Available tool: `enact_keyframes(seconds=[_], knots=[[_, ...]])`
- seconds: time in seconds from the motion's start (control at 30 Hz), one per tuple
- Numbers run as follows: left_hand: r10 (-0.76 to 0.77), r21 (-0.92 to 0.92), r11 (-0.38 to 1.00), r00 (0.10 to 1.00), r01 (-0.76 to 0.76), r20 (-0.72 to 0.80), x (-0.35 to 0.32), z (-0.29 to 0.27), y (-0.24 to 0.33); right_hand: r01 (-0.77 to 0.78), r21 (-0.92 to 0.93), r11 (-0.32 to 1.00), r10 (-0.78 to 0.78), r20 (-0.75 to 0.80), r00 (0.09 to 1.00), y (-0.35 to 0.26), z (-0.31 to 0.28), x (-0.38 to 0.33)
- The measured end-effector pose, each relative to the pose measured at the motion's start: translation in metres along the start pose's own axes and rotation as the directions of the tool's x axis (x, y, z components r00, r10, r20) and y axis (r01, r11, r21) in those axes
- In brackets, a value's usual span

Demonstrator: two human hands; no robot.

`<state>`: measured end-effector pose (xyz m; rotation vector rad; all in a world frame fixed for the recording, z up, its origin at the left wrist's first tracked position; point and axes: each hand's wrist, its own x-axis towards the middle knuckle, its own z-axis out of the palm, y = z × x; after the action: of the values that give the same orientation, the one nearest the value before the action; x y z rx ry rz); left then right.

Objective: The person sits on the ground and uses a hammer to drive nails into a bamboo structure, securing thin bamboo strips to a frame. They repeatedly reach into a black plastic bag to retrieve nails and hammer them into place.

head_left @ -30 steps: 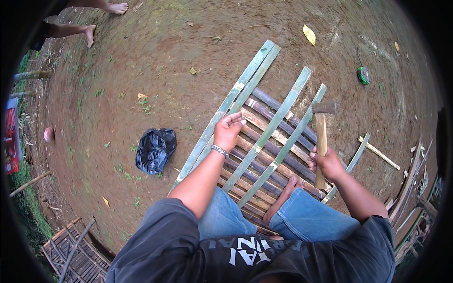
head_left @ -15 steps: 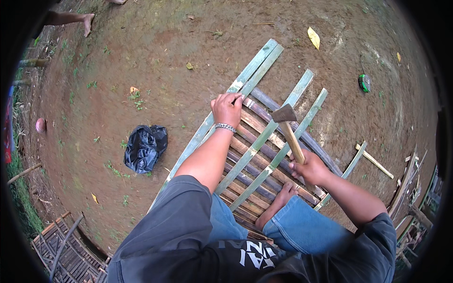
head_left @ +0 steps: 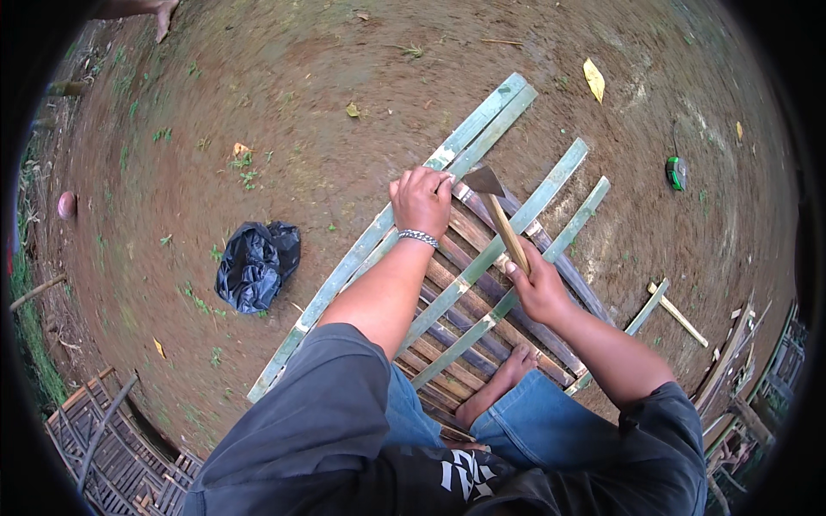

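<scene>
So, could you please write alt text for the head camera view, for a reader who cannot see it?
A seated person's right hand holds a wooden-handled hammer down on a bamboo slat panel lying on bare dirt, while the left hand presses its edge. A crumpled black plastic bag lies to the left.

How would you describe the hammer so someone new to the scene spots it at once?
Start at the bamboo panel lying on the bare dirt in front of the seated person. The right hand grips a pale wooden handle that runs up across the slats toward the left hand. That is the hammer: its dark metal head sits beside the left hand's fingers, the only metal-tipped stick among flat green and brown slats.
</scene>
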<state>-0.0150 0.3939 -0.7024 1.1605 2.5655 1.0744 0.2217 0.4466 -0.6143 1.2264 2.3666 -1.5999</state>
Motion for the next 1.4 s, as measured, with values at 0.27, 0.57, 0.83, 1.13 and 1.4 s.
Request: enact_keyframes(seconds=[0.27, 0.57, 0.83, 1.13, 1.4], knots=[[0.003, 0.024, 1.000, 1.000, -0.003, 0.004, 0.003, -0.002, 0.001, 0.012, -0.129, 0.992, -0.002, 0.082, 0.997, -0.006, -0.007, 0.021], [-0.006, 0.019, 1.000, 1.000, 0.006, 0.019, 0.003, -0.004, 0.001, 0.071, -0.292, 0.954, -0.058, 0.052, 0.997, -0.011, -0.006, 0.027], [-0.001, 0.044, 0.999, 0.999, 0.000, 0.033, 0.002, -0.005, 0.001, 0.053, -0.339, 0.939, -0.032, 0.066, 0.997, -0.008, -0.007, 0.032], [-0.001, 0.043, 0.999, 0.999, -0.001, 0.035, 0.003, -0.004, 0.001, 0.029, -0.343, 0.939, -0.007, 0.065, 0.998, -0.010, -0.012, 0.037], [-0.003, 0.050, 0.999, 0.999, 0.002, 0.034, 0.002, -0.003, 0.000, 0.056, -0.346, 0.937, -0.040, 0.052, 0.998, -0.009, -0.016, 0.036]])
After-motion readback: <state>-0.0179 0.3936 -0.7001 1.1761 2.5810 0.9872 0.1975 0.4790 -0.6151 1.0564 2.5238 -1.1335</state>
